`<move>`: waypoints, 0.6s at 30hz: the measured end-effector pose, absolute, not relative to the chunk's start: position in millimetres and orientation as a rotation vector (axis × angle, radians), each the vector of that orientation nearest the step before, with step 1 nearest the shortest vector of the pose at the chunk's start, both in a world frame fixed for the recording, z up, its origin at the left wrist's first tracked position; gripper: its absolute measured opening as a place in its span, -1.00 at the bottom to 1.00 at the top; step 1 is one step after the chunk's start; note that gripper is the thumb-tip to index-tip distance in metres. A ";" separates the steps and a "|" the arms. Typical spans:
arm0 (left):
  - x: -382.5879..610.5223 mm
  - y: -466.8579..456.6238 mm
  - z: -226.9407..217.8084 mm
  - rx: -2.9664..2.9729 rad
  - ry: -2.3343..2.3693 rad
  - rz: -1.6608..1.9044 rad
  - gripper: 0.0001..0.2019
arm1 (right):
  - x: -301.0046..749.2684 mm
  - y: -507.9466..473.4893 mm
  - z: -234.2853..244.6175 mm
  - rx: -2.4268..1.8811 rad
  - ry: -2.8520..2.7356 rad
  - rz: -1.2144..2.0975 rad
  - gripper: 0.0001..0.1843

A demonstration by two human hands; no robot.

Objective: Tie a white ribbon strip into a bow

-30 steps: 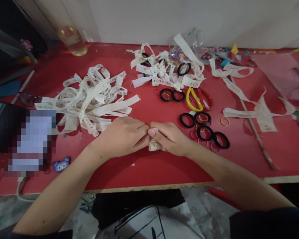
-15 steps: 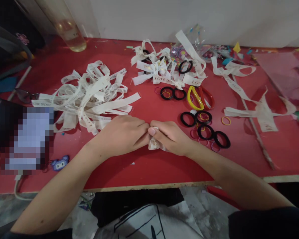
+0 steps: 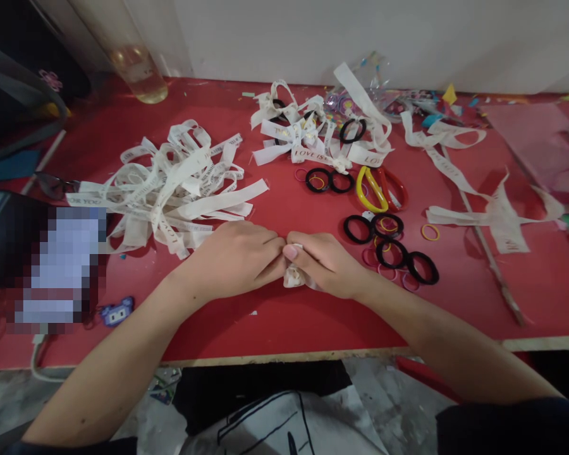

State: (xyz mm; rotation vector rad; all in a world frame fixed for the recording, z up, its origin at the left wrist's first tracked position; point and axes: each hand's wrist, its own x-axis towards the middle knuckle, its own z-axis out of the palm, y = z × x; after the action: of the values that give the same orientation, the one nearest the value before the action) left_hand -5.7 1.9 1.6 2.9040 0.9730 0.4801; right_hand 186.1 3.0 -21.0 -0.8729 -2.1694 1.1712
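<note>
My left hand (image 3: pixel 234 258) and my right hand (image 3: pixel 323 263) meet fingertip to fingertip on the red table (image 3: pixel 284 316), both closed on a small folded piece of white ribbon (image 3: pixel 294 275) that shows just under the fingers. A loose heap of cut white printed ribbon strips (image 3: pixel 171 186) lies just beyond my left hand. Several black hair ties (image 3: pixel 391 249) lie to the right of my right hand.
Finished ribbon bows (image 3: pixel 308 136) sit at the back centre. Yellow and red scissors handles (image 3: pixel 379 188) lie behind the hair ties. More ribbon strips (image 3: pixel 478 212) and a thin stick (image 3: pixel 490 259) are at the right. A glass (image 3: pixel 137 69) stands back left.
</note>
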 end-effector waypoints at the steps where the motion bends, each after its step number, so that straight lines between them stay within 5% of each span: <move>1: -5.7 1.9 1.6 2.905 0.971 0.478 -0.67 | 186.3 3.1 -21.0 -0.874 -2.171 1.169 -0.62; 18: -5.4 1.7 2.1 2.905 0.985 0.464 -0.67 | 186.0 2.4 -20.7 -0.892 -2.156 1.202 -0.62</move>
State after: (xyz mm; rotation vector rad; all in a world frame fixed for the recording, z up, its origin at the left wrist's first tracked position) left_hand -5.4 1.7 2.1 2.9050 0.9848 0.4639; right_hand 186.0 2.4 -20.7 -0.8916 -2.1556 1.2016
